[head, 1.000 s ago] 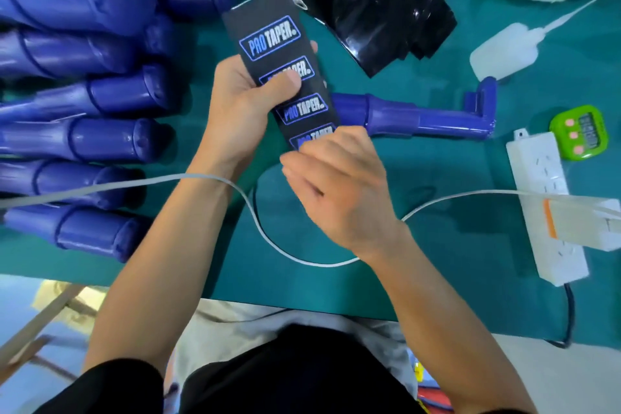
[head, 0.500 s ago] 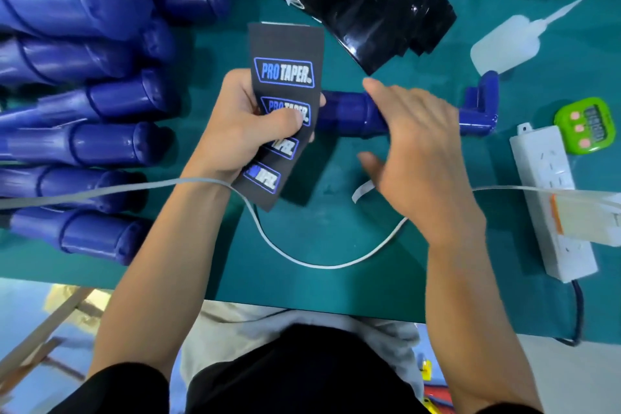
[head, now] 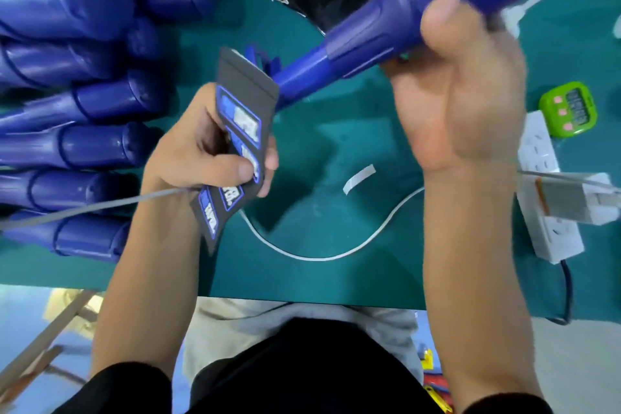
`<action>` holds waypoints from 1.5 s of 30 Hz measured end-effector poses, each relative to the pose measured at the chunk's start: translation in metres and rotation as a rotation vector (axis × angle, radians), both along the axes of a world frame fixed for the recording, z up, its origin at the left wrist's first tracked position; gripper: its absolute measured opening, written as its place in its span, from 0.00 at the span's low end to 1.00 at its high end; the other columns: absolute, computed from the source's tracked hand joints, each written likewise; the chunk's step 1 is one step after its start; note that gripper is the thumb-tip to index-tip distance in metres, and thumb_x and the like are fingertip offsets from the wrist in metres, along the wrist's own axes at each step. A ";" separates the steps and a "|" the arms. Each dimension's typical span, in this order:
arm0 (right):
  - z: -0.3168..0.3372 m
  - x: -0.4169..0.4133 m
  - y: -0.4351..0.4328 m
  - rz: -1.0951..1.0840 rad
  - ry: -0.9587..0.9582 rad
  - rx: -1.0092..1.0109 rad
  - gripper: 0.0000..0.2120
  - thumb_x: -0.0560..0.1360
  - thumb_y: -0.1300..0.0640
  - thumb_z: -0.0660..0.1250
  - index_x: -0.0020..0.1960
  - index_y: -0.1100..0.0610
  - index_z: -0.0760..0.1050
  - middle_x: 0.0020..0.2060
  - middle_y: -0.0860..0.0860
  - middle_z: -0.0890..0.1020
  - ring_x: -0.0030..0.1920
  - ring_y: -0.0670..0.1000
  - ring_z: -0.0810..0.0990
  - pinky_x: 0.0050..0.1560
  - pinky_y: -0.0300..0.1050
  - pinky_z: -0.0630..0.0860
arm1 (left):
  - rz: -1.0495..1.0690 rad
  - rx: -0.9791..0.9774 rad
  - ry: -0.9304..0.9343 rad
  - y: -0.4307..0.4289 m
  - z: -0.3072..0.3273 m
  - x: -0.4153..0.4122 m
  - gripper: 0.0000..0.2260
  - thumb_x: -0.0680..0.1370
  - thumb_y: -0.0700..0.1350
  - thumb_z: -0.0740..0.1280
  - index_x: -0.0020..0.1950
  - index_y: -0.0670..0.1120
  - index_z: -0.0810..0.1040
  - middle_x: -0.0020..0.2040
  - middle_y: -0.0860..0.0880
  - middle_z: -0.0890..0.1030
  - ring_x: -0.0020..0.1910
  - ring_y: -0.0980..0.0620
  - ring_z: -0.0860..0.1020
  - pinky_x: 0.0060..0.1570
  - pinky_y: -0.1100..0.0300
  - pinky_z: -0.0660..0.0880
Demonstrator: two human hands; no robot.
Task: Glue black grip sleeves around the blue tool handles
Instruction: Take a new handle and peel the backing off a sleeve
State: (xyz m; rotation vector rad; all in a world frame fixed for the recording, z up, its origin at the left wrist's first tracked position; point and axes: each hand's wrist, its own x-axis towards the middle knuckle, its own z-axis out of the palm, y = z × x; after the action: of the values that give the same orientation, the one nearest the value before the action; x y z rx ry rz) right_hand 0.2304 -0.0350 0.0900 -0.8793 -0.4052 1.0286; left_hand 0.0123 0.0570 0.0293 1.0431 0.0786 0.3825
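Gripping a blue handle (head: 420, 7) held off the table (head: 336, 279), right hand (head: 457, 104) curls round its thick part; the butt runs off the top edge, the thin end hides behind the sleeve (head: 242, 121). Left hand (head: 201, 158) pinches that black sleeve, thumb across its front. Its blue-framed white lettering is too blurred to read; timer (head: 568, 109) digits likewise illegible.

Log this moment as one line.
left hand holds black grip sleeve | right hand grips blue tool handle, raised | sleeve not yet wrapped
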 end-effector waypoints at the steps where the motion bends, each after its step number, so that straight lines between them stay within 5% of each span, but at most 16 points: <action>1: -0.010 0.001 0.000 0.006 0.082 -0.023 0.29 0.61 0.69 0.79 0.59 0.66 0.74 0.52 0.61 0.83 0.59 0.62 0.79 0.66 0.62 0.73 | 0.015 -0.014 0.004 -0.001 0.000 -0.002 0.14 0.65 0.32 0.65 0.45 0.45 0.82 0.42 0.52 0.86 0.31 0.53 0.82 0.35 0.68 0.77; 3: -0.034 0.001 -0.004 0.008 0.169 -0.088 0.38 0.55 0.68 0.85 0.62 0.67 0.75 0.53 0.59 0.83 0.60 0.60 0.78 0.72 0.60 0.68 | 0.046 -0.021 0.019 -0.004 0.001 -0.001 0.12 0.66 0.32 0.66 0.44 0.44 0.82 0.42 0.52 0.86 0.31 0.52 0.82 0.35 0.68 0.77; 7: -0.071 0.001 -0.025 0.089 0.100 -0.293 0.29 0.71 0.72 0.64 0.71 0.65 0.68 0.60 0.60 0.77 0.64 0.60 0.76 0.75 0.63 0.70 | 0.112 0.128 0.180 -0.002 0.002 0.017 0.12 0.70 0.37 0.71 0.48 0.51 0.87 0.39 0.54 0.86 0.31 0.53 0.82 0.34 0.64 0.77; 12: -0.081 0.016 -0.039 0.074 0.047 -0.251 0.27 0.73 0.63 0.74 0.70 0.61 0.69 0.61 0.59 0.82 0.64 0.56 0.80 0.70 0.57 0.74 | 0.366 0.221 0.487 -0.002 -0.011 0.035 0.10 0.72 0.41 0.72 0.46 0.55 0.89 0.42 0.56 0.87 0.38 0.57 0.83 0.40 0.61 0.79; 18: -0.089 0.039 -0.048 -0.202 -0.968 -0.529 0.16 0.71 0.63 0.75 0.57 0.56 0.84 0.52 0.47 0.85 0.54 0.47 0.81 0.59 0.40 0.75 | 0.566 0.268 0.636 -0.002 -0.025 0.049 0.13 0.74 0.36 0.71 0.45 0.54 0.88 0.44 0.54 0.87 0.42 0.55 0.84 0.45 0.56 0.82; 21: -0.091 0.032 -0.043 -0.261 -1.134 -0.543 0.09 0.73 0.62 0.73 0.53 0.55 0.86 0.47 0.44 0.85 0.52 0.46 0.79 0.56 0.38 0.74 | 0.525 0.310 0.641 0.000 -0.027 0.051 0.11 0.75 0.37 0.71 0.46 0.53 0.88 0.45 0.55 0.88 0.43 0.55 0.84 0.45 0.57 0.82; 25: -0.083 0.011 -0.047 -0.478 -1.412 -0.458 0.05 0.77 0.63 0.72 0.52 0.61 0.86 0.49 0.52 0.87 0.50 0.56 0.81 0.56 0.52 0.78 | 0.358 0.409 0.617 -0.012 -0.023 0.055 0.07 0.73 0.45 0.73 0.46 0.57 0.87 0.42 0.59 0.86 0.40 0.59 0.82 0.44 0.60 0.80; 27: -0.077 -0.008 -0.049 -0.459 -1.403 -0.405 0.06 0.80 0.60 0.70 0.52 0.61 0.85 0.45 0.51 0.86 0.42 0.52 0.79 0.48 0.49 0.78 | 0.281 0.434 0.597 -0.018 -0.020 0.057 0.10 0.74 0.45 0.73 0.48 0.61 0.86 0.44 0.59 0.87 0.42 0.60 0.83 0.45 0.62 0.80; 30: -0.072 -0.033 -0.048 -0.336 -1.302 -0.452 0.13 0.79 0.54 0.71 0.57 0.62 0.85 0.46 0.52 0.86 0.35 0.51 0.79 0.42 0.43 0.78 | 0.216 0.507 0.618 -0.024 -0.023 0.060 0.08 0.78 0.43 0.72 0.56 0.47 0.85 0.49 0.48 0.87 0.46 0.45 0.85 0.48 0.47 0.82; 34: -0.069 -0.040 -0.044 -0.101 -1.346 -0.564 0.27 0.76 0.43 0.72 0.67 0.61 0.81 0.67 0.54 0.82 0.56 0.58 0.83 0.60 0.48 0.77 | 0.090 0.611 0.628 -0.034 -0.015 0.058 0.16 0.73 0.44 0.69 0.61 0.50 0.77 0.53 0.53 0.83 0.50 0.48 0.81 0.50 0.50 0.79; 37: -0.065 -0.037 -0.047 -0.096 -1.358 -0.565 0.30 0.74 0.40 0.72 0.67 0.61 0.81 0.68 0.53 0.82 0.55 0.58 0.84 0.58 0.49 0.79 | -0.002 0.691 0.643 -0.037 -0.009 0.052 0.20 0.65 0.45 0.67 0.56 0.50 0.74 0.47 0.56 0.81 0.44 0.52 0.79 0.44 0.58 0.76; 39: -0.063 -0.036 -0.048 -0.153 -1.378 -0.554 0.26 0.76 0.42 0.71 0.64 0.61 0.82 0.63 0.52 0.85 0.50 0.56 0.86 0.51 0.51 0.82 | -0.013 0.784 0.683 -0.036 -0.006 0.050 0.19 0.64 0.43 0.67 0.54 0.50 0.73 0.44 0.61 0.80 0.41 0.59 0.79 0.39 0.69 0.72; 42: -0.065 -0.036 -0.051 -0.255 -1.462 -0.520 0.14 0.80 0.53 0.66 0.54 0.62 0.85 0.44 0.53 0.87 0.39 0.53 0.81 0.40 0.45 0.77 | 0.116 0.808 0.655 -0.037 -0.005 0.048 0.23 0.66 0.39 0.66 0.59 0.55 0.76 0.42 0.60 0.81 0.41 0.55 0.81 0.45 0.68 0.76; 45: -0.065 -0.030 -0.052 -0.284 -1.293 -0.504 0.16 0.80 0.60 0.61 0.34 0.52 0.70 0.28 0.47 0.63 0.33 0.50 0.59 0.30 0.38 0.58 | 0.412 0.717 0.656 -0.039 -0.008 0.053 0.20 0.73 0.39 0.67 0.62 0.54 0.83 0.43 0.58 0.85 0.40 0.53 0.83 0.50 0.61 0.80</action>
State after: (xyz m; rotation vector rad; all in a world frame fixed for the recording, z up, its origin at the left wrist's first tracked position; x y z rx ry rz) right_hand 0.2009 -0.0869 0.0250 -1.9608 -1.0732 0.1569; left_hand 0.0652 0.0177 0.0210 1.8432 0.8000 0.4358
